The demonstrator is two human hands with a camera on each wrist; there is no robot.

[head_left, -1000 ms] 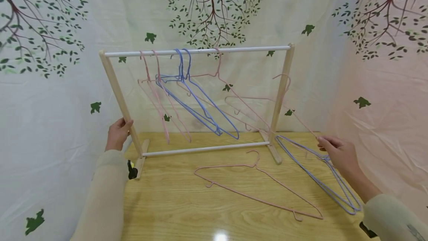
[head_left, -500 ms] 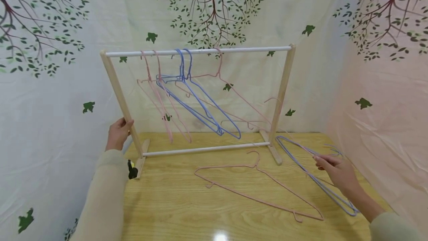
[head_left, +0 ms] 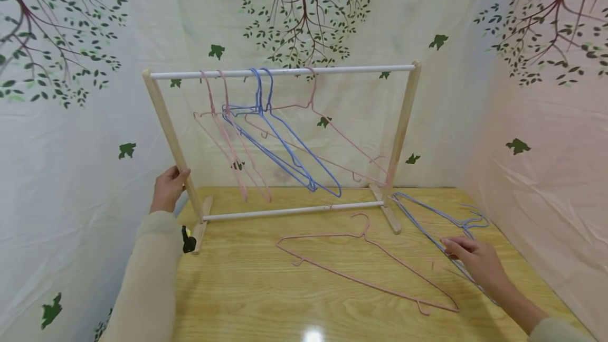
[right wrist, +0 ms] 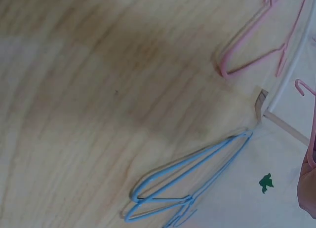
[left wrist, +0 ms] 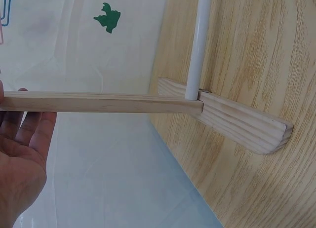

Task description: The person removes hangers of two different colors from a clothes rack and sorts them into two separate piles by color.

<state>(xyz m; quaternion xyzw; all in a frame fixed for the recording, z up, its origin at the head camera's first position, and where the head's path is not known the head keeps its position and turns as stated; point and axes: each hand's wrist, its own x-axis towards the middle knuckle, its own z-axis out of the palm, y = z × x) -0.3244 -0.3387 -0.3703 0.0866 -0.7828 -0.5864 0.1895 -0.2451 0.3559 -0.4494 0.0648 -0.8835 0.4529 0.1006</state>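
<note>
My left hand [head_left: 167, 190] grips the left wooden post [head_left: 166, 125] of a small clothes rack. In the left wrist view its fingers go behind that post. My right hand [head_left: 477, 263] pinches a thin pink clothes hanger [right wrist: 312, 139], which looks faint and blurred in the head view. That hand is above blue hangers [head_left: 465, 224] lying on the table's right side. Another pink hanger [head_left: 364, 234] lies flat in front of the rack. From the rack's white top rail [head_left: 361, 69] hang blue hangers [head_left: 269, 107] between pink hangers on the left [head_left: 212, 110] and right [head_left: 311, 103].
The rack stands on wooden feet [head_left: 391, 219], joined by a white lower rail [head_left: 285, 212]. A small black object [head_left: 188, 240] is at the left foot. Printed sheets [head_left: 532, 94] surround the wooden table [head_left: 247, 289] at the back and sides.
My right hand has moved down and slightly left, and the pink hanger's hook has sunk with it from beside the right post. My left hand keeps its grip on the post.
</note>
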